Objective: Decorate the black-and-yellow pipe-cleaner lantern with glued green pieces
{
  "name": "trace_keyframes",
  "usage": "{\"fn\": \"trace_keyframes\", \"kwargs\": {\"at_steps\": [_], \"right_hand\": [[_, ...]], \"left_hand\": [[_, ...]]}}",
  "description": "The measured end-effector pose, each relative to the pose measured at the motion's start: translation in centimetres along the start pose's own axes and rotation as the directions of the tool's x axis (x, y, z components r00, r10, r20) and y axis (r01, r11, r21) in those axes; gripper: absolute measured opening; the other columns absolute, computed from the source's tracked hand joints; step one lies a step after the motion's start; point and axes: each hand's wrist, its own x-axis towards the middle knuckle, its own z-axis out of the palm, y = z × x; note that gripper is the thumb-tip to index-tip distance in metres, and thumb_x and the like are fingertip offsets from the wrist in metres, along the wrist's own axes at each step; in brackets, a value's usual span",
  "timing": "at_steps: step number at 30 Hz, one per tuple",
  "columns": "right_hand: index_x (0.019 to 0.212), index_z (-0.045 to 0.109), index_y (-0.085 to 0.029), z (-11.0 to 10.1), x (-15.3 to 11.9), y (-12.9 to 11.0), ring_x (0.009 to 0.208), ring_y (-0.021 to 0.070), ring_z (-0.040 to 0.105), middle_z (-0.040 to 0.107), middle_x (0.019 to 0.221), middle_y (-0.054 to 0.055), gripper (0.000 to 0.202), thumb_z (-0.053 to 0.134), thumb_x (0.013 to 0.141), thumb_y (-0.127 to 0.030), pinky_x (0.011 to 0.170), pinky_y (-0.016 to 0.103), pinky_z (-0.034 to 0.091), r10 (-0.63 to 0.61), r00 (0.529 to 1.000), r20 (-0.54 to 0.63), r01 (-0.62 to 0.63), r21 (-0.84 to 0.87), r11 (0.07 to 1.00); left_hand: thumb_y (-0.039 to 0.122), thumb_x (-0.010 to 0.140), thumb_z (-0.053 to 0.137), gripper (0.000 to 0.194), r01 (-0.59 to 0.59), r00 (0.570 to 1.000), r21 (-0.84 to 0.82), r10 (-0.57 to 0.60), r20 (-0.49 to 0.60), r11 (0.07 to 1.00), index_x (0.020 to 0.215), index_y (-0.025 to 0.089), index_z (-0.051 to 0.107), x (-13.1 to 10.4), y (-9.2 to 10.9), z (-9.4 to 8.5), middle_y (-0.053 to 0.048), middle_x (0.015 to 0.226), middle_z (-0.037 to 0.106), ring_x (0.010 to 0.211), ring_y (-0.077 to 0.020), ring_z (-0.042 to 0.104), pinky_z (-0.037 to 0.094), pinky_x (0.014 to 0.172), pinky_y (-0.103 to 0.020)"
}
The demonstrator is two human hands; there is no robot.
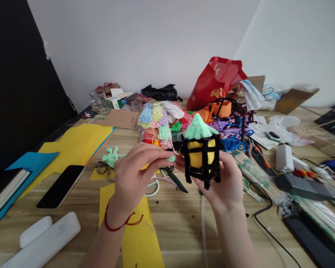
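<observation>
My right hand [225, 186] holds up a small lantern [195, 159] from behind and below. The lantern has a mint-green cone roof, fuzzy black pipe-cleaner bars and yellow panels behind them. Just left of it, my left hand [135, 165] is closed in a pinch on a small mint-green fuzzy piece [171, 158]. The fingertips of both hands nearly meet there, and whether they touch is unclear. A mint-green pipe-cleaner shape [111, 157] lies on the table beyond my left wrist, close to a pair of glasses [102, 168].
Coloured pipe-cleaner bundles [158, 123] fill a clear bag behind the hands. A red bag [216, 80] stands at the back. Yellow sheets [142, 230] and a phone [61, 187] lie to the left. Pliers [258, 156] and wrapped bundles [256, 175] are at right.
</observation>
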Motion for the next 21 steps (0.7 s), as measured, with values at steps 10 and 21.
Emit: {"fn": "trace_keyframes", "kwargs": {"at_steps": [10,21], "right_hand": [[0.082,0.082,-0.029,-0.04,-0.24,0.44,0.095,0.034,0.077,0.082,0.096,0.003,0.026,0.066,0.073,-0.047,0.089,0.052,0.063,-0.027,0.998,0.056,0.027,0.003,1.0],[0.104,0.071,-0.03,-0.15,-0.61,0.81,0.111,0.0293,0.07,0.076,0.112,0.002,0.025,0.068,0.08,-0.039,0.095,0.043,0.056,-0.127,0.983,0.134,0.142,-0.116,0.983]], "left_hand": [[0.006,0.084,0.073,0.019,0.07,0.997,-0.032,-0.071,-0.028,0.997,0.088,0.025,0.075,-0.15,-0.21,-0.06,0.003,0.086,0.079,0.076,-0.0128,0.075,0.063,0.073,-0.025],[0.003,0.089,0.066,0.023,0.086,0.982,-0.017,-0.088,-0.169,0.996,0.083,0.025,0.07,-0.21,0.31,-0.58,0.005,0.079,0.074,0.074,-0.0118,0.07,0.061,0.067,-0.028]]}}
